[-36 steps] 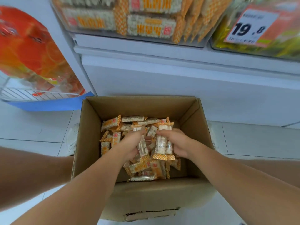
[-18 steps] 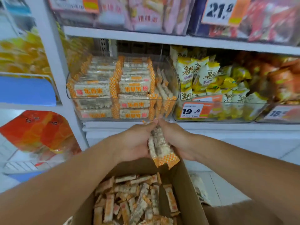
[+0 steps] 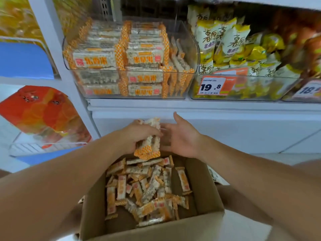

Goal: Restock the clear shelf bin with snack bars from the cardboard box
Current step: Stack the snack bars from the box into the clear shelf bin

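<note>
My left hand (image 3: pixel 137 136) grips a bunch of orange-and-white snack bars (image 3: pixel 149 145) above the far edge of the open cardboard box (image 3: pixel 156 228). My right hand (image 3: pixel 182 138) is beside the bunch, palm turned toward it, fingers spread and holding nothing. Several loose bars (image 3: pixel 147 188) lie jumbled in the box below. Straight ahead on the white shelf stands the clear shelf bin (image 3: pixel 186 84), holding neat stacks of the same bars on the left and upright ones on the right.
A second clear bin (image 3: pixel 243 94) of yellow snack bags with a 19.8 price tag (image 3: pixel 211 86) stands right of the target bin. Orange packets (image 3: pixel 40 110) fill a wire rack at lower left. A white shelf post (image 3: pixel 52 49) rises left of the bin.
Both hands lifted a bunch of bars out of the box toward the shelf. My right hand has since let go and opened, leaving the bunch in my left hand.
</note>
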